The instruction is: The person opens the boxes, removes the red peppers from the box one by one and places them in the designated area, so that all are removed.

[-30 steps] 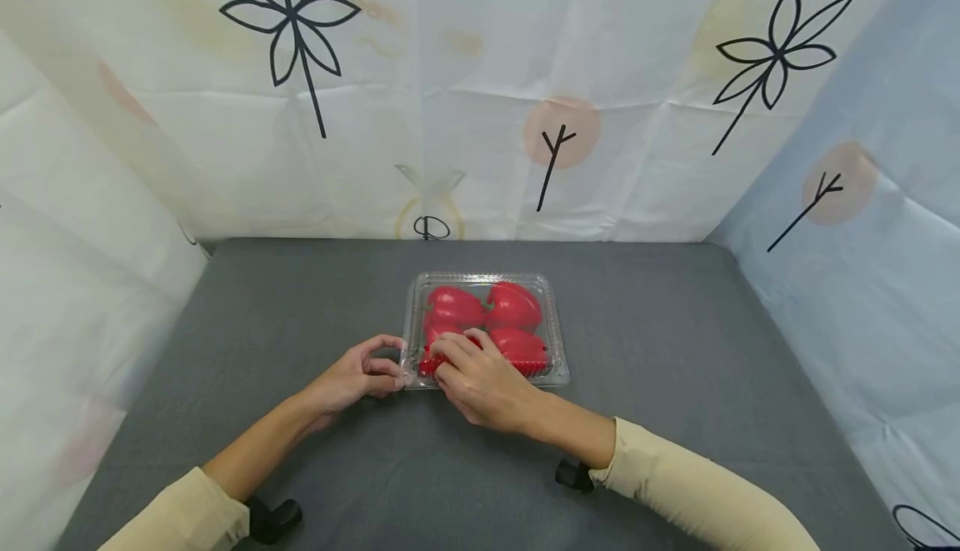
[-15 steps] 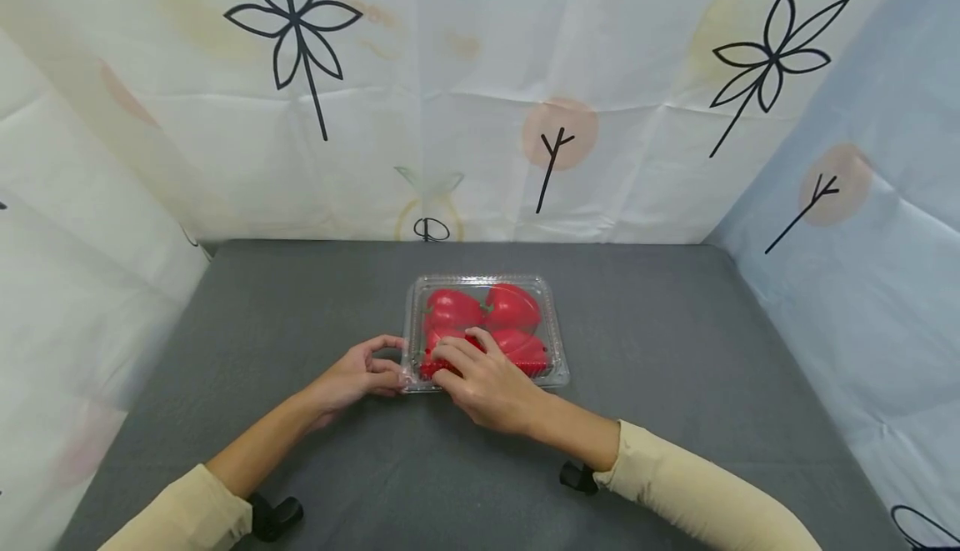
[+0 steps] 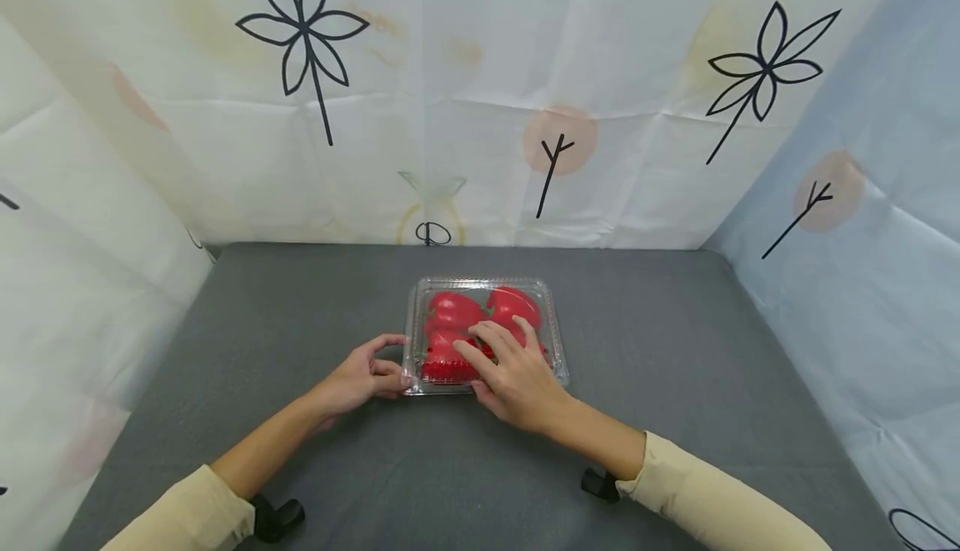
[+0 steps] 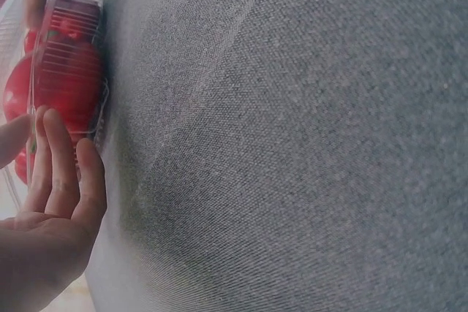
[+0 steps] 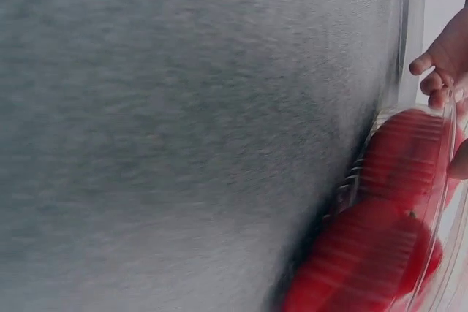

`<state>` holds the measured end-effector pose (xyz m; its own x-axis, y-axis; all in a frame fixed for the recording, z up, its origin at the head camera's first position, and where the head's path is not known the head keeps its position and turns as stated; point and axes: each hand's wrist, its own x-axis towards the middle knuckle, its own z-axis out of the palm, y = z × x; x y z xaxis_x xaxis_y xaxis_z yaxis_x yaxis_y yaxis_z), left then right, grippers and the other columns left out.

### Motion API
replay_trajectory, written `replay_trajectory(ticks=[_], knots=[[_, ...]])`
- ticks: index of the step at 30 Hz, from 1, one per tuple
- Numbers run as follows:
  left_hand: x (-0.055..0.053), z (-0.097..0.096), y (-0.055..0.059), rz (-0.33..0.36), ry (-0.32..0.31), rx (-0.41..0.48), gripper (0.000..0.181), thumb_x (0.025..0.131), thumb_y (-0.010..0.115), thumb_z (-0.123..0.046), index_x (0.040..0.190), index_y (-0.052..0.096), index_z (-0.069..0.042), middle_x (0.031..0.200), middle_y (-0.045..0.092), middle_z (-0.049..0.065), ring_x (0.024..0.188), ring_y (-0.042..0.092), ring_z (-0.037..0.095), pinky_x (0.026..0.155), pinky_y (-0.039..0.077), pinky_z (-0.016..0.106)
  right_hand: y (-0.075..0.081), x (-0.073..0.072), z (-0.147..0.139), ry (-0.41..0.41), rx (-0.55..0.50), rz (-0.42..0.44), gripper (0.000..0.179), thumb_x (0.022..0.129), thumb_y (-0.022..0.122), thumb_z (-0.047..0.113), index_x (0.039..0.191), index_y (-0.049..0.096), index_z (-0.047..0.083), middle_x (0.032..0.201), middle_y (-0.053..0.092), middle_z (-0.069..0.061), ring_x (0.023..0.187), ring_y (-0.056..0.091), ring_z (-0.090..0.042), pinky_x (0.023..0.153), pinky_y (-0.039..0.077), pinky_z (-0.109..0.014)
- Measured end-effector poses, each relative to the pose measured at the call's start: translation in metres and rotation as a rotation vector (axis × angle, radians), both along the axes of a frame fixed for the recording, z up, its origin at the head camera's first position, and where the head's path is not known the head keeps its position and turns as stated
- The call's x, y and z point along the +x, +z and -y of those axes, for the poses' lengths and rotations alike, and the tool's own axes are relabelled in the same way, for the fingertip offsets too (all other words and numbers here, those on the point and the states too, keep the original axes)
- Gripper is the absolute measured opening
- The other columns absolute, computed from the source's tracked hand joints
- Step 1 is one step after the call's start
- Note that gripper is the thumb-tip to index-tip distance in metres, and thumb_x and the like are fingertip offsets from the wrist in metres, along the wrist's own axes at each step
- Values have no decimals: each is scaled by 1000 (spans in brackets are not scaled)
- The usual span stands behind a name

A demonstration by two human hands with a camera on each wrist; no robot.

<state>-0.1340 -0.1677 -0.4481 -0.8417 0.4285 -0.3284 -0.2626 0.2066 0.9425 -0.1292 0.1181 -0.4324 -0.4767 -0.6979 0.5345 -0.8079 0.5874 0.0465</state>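
container of clear ribbed plastic (image 3: 552,318), rectangular in outline, lies flat on a dark grey cloth-covered table (image 3: 315,309). within it, glossy red rounded peppers (image 3: 455,310) with green stems sit in two rows, the near right one largely covered from the head view. the left hand (image 3: 360,380) lies beside the container, pinching the near part of its left rim between thumb and fingers. the right hand (image 3: 521,384) extends over the near right part of the container, grasping nothing, fingers spread and loosely bent; whether their tips touch the plastic cannot be told.
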Motion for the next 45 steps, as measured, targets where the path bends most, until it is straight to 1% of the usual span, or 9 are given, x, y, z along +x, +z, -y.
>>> replay_trajectory(ticks=[5, 10, 15, 19, 23, 28, 31, 40, 45], knots=[[1, 0, -2, -12, -16, 37, 71, 93, 71, -12, 148, 28, -2, 104, 71, 18, 92, 68, 22, 87, 55, 42, -7, 2, -18, -140, -81, 66, 84, 69, 86, 33, 140, 48, 10, 139, 50, -18, 133, 42, -36, 103, 28, -71], [1, -1, -2, -15, -22, 58, 72, 93, 70, -11, 149, 26, 0, 101, 72, 15, 91, 69, 20, 87, 56, 41, -11, 4, -30, -273, -141, 106, 95, 66, 88, 40, 145, 45, 10, 143, 47, -21, 135, 40, -42, 103, 27, -72], [1, -1, -1, -9, -13, 28, 72, 93, 71, -14, 148, 27, -2, 104, 71, 17, 93, 68, 22, 87, 55, 41, -13, 8, -36, -423, -151, 150, 102, 66, 84, 50, 150, 39, 12, 144, 46, -25, 131, 45, -47, 99, 34, -71], [1, -2, -1, -9, -10, 14, 71, 93, 71, -14, 148, 28, -2, 104, 72, 15, 94, 68, 23, 86, 55, 39, -14, 11, -39, -503, -151, 203, 109, 68, 81, 57, 153, 32, 10, 144, 47, -27, 113, 61, -44, 92, 45, -65], [1, -2, -1, -10, -2, 1, 69, 93, 71, -14, 147, 29, -2, 103, 72, 15, 95, 67, 24, 86, 55, 38, -16, 13, -41, -514, -154, 212, 111, 68, 81, 59, 152, 32, 6, 142, 50, -27, 91, 70, -41, 84, 52, -59], [0, -1, 1, -8, 9, -23, 68, 93, 70, -14, 147, 30, -3, 103, 72, 13, 96, 67, 23, 86, 54, 38, -17, 12, -45, -499, -152, 174, 107, 68, 82, 56, 150, 36, 5, 139, 53, -26, 78, 71, -37, 79, 55, -55], [0, 0, 1, -10, 5, -23, 68, 94, 69, -15, 148, 29, -3, 103, 72, 12, 96, 66, 24, 87, 54, 38, -17, 12, -47, -483, -150, 149, 104, 69, 82, 54, 149, 38, 5, 138, 54, -25, 75, 71, -35, 77, 56, -54], [0, 0, 2, -5, 5, -23, 70, 93, 70, -17, 148, 30, -3, 106, 72, 14, 98, 66, 24, 86, 54, 37, -18, 9, -53, -438, -168, 126, 100, 69, 85, 49, 147, 40, 4, 135, 57, -24, 82, 71, -37, 78, 56, -54], [0, 0, 2, -4, 11, -31, 69, 93, 71, -18, 148, 31, -4, 108, 71, 17, 99, 66, 27, 86, 53, 37, -18, 8, -56, -419, -188, 114, 97, 69, 86, 42, 146, 42, 4, 134, 58, -24, 74, 69, -35, 71, 57, -53]])
